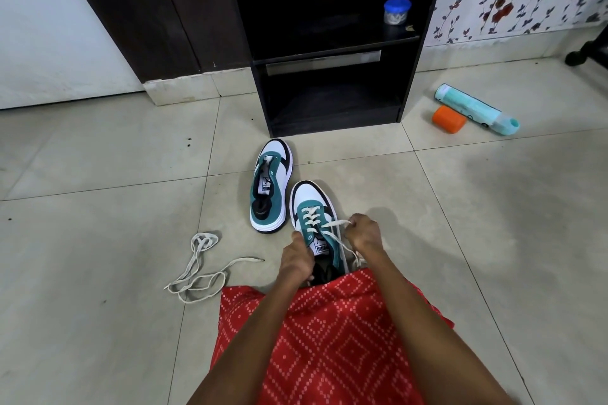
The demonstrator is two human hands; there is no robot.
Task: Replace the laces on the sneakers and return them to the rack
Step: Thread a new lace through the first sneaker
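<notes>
1. Sneakers, a teal, white and black pair, lie on a tiled floor [98, 174], seen from above by the person working on them.
2. Near sneaker [312, 195] sits just beyond the person's lap. Its long axis runs from six to twelve o'clock, with the toe at twelve, toward the rack [329, 102].
3. Lace [312, 214], white, criss-crosses the eyelets nearest the toe. The eyelets by the tongue look not yet threaded.
4. Right grip [363, 235] is at three o'clock of the near sneaker. Its fingers are curled, pinching a strand of the lace drawn out sideways.
5. Left grip [297, 256] is at eight o'clock of the shoe. Its fingers are curled round the shoe's side beside the tongue, apparently steadying it.
6. Next move, as a judgement: the strand must cross the long axis from three o'clock toward nine and enter the next free eyelet. The right grip is the nearer one and already has the strand.
7. Far sneaker [271, 187] lies just beside the near one at eleven o'clock, toe also toward twelve. It has no lace.
8. Loose lace [200, 266] lies tangled on the floor at nine o'clock of the left grip, apart from it.
9. The rack is dark with open shelves, and a blue-lidded jar [397, 11] stands on an upper shelf.
10. Bottle [477, 108] and orange cap [449, 119] lie on the floor at two o'clock, well apart from the shoes.
</notes>
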